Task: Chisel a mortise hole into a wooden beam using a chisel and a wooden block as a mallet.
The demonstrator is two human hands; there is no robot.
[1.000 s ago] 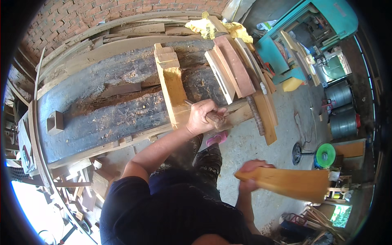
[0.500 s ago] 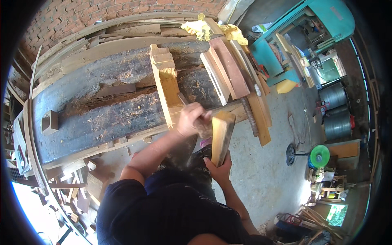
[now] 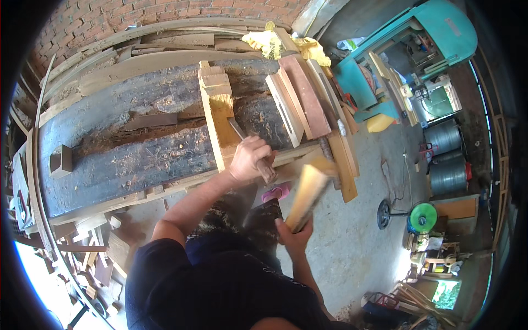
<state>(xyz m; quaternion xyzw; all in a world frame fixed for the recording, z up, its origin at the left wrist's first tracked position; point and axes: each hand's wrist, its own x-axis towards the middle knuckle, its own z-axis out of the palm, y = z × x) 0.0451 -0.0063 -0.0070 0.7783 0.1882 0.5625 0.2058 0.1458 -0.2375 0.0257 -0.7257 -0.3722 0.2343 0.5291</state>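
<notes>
My left hand (image 3: 252,158) is wrapped round a chisel (image 3: 237,128) near the bench's front edge. The handle's butt sticks out below my fist, and the metal blade slants up into the hollow of a light wooden workpiece (image 3: 213,138). That workpiece lies across a dark, weathered slab workbench (image 3: 181,157). Lower right, my right hand (image 3: 296,237) grips a squared wooden mallet (image 3: 311,192) by its lower end. The mallet's upper end is blurred and stands apart from the chisel handle. Where exactly the blade's tip touches the wood is hard to make out.
Right of the workpiece lie several stacked boards (image 3: 308,99), some overhanging the bench's front edge. A small wooden block (image 3: 60,161) sits at the bench's left. Wood offcuts (image 3: 118,247) litter the floor below. A green fan (image 3: 423,217) and a teal machine (image 3: 448,27) stand rightward.
The mallet has swung right, away from the chisel handle, and tilted. My left hand keeps its grip on the chisel, whose blade shows more clearly. The whole view has shifted slightly.
</notes>
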